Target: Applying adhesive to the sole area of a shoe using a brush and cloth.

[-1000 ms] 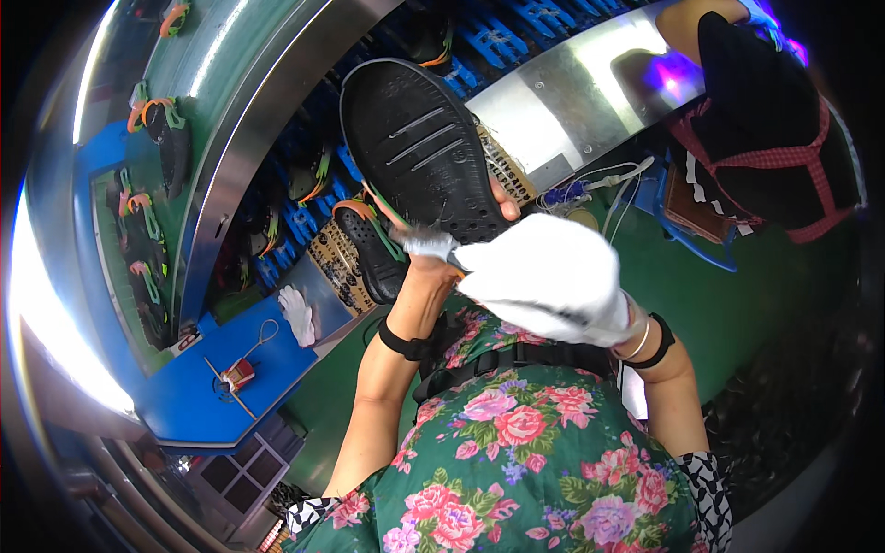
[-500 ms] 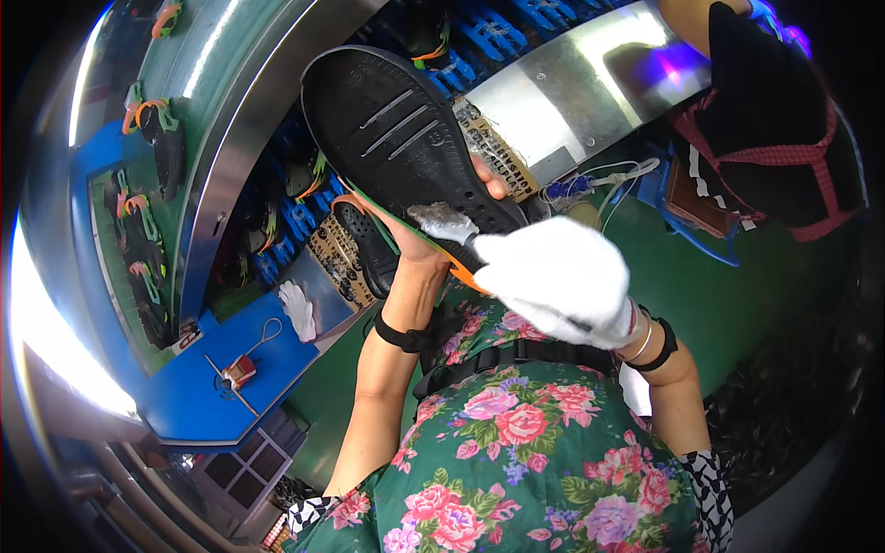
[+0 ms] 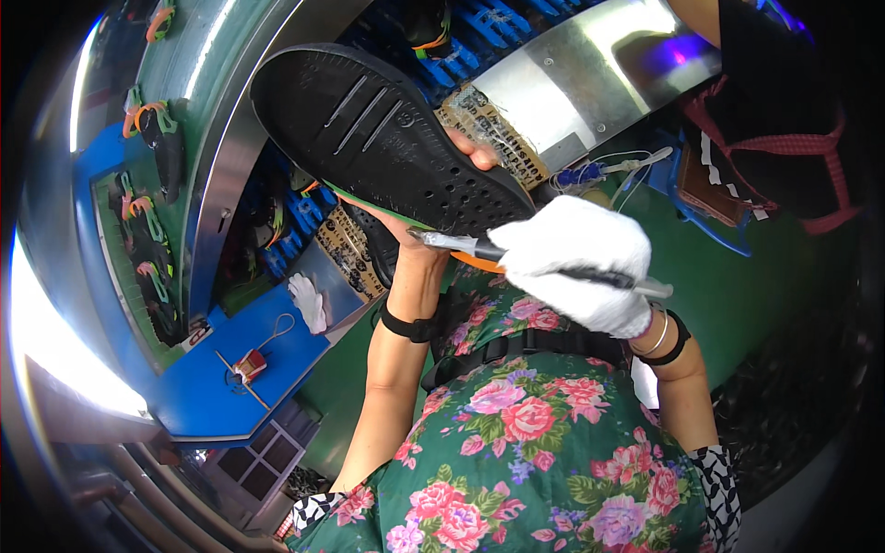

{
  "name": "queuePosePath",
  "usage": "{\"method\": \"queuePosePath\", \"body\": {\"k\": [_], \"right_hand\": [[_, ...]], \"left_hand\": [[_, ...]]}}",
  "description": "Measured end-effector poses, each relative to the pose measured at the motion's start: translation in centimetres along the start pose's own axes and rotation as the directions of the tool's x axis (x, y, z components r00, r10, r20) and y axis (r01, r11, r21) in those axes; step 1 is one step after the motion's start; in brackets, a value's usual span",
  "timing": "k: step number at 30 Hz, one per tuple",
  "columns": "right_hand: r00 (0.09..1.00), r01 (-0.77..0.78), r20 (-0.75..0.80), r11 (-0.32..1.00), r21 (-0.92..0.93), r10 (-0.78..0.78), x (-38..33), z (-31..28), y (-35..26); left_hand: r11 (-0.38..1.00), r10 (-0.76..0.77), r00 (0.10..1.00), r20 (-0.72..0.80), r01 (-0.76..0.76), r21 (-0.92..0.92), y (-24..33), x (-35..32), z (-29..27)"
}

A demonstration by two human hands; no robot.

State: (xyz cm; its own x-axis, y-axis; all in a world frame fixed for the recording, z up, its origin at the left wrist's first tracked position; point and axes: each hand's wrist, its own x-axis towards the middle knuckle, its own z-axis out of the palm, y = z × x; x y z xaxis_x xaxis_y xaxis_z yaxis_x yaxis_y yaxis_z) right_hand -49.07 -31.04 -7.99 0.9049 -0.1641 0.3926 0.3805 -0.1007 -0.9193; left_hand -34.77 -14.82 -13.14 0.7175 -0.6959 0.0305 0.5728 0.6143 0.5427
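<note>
My left hand (image 3: 396, 226) grips a black shoe sole (image 3: 369, 152) from beneath; fingertips curl over its far edge. Slots mark the sole's broad left part, small round holes its right part, and green and orange show along its near edge. In a white glove, my right hand (image 3: 579, 263) is closed round the handle of a brush (image 3: 461, 243). The brush's tip lies by the sole's near edge, beside my left wrist; whether it touches the sole I cannot tell. Behind my left forearm, another black shoe part (image 3: 380, 249) is partly hidden.
Printed cardboard (image 3: 489, 124) edges a metal plate (image 3: 562, 83) beyond the sole. Blue racks (image 3: 489, 37) line the back. At left, a blue table (image 3: 221, 378) bears a white glove (image 3: 307, 302) and a small red container (image 3: 249, 366). Another person in black (image 3: 774, 111) is at right.
The sole has shifted left and tilted. My right hand has brought the brush from over the sole's face down to its near edge, turning the brush so it appears narrower.
</note>
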Motion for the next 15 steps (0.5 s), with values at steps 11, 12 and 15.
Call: {"method": "queuePosePath", "body": {"k": [11,12,15], "right_hand": [[0.998,-0.024,-0.068,0.998,-0.062,0.02,-0.2,0.1,0.2],[0.994,-0.056,-0.097,0.998,0.001,0.056,-0.3,0.0,0.5],[0.996,0.025,-0.08,0.987,-0.157,-0.037,-0.2,-0.5,0.0]], "left_hand": [[0.994,0.065,0.997,0.05,-0.069,0.08,0.6,0.7,0.9],[0.995,0.062,0.996,0.058,-0.067,0.078,0.6,0.7,0.9],[0.993,0.101,0.991,0.093,-0.106,0.044,0.6,1.0,-0.7]]}}
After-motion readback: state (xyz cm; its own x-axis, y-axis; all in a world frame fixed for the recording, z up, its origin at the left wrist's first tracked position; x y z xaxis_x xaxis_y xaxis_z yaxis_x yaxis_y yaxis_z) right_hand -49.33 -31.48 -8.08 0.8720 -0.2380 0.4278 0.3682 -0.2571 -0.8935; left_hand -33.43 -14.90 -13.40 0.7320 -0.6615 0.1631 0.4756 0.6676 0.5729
